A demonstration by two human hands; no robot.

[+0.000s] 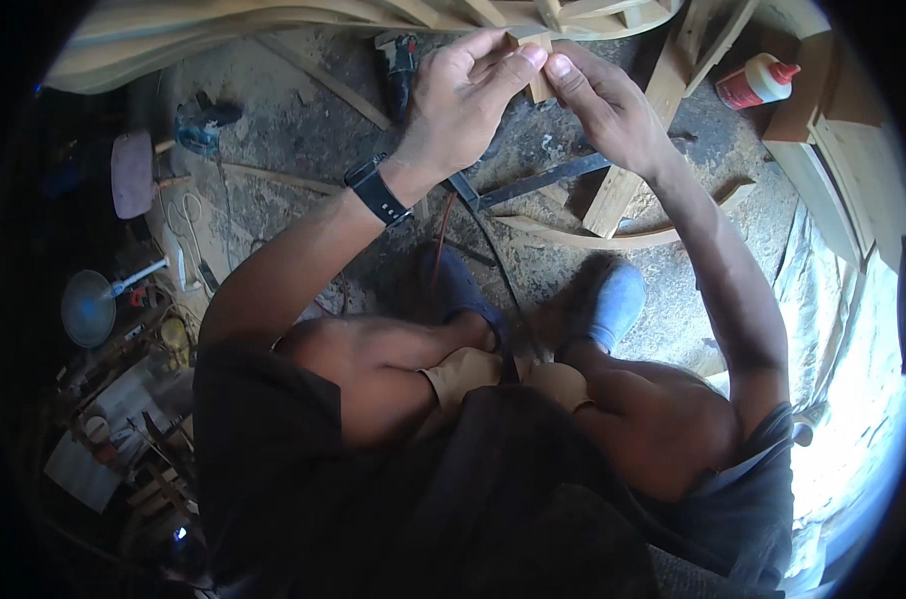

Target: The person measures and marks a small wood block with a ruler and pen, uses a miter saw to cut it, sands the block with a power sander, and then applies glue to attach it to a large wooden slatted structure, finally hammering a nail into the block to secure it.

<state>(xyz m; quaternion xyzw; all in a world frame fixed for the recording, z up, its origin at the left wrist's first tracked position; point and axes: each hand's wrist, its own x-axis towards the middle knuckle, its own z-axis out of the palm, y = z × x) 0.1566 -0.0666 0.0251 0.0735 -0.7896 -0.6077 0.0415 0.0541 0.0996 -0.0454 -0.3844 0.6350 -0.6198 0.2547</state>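
Both my hands meet at the top middle, in front of a curved wooden frame [363, 28]. Between their thumbs and fingers is a small wooden block [541, 90], held up off the floor. My left hand [463, 105], with a dark watch on its wrist, pinches the block from the left. The thumb and fingertips of my right hand [608, 105] close on it from the right. The fingers partly hide the block, so its full shape does not show.
Between my feet and the frame lie a metal bar [543, 184], a curved wooden strip [623, 242] and a timber plank [613, 200]. A red-capped white bottle [757, 82] stands at the right. Left are a dark power drill [398, 75] and a blue power tool [204, 125].
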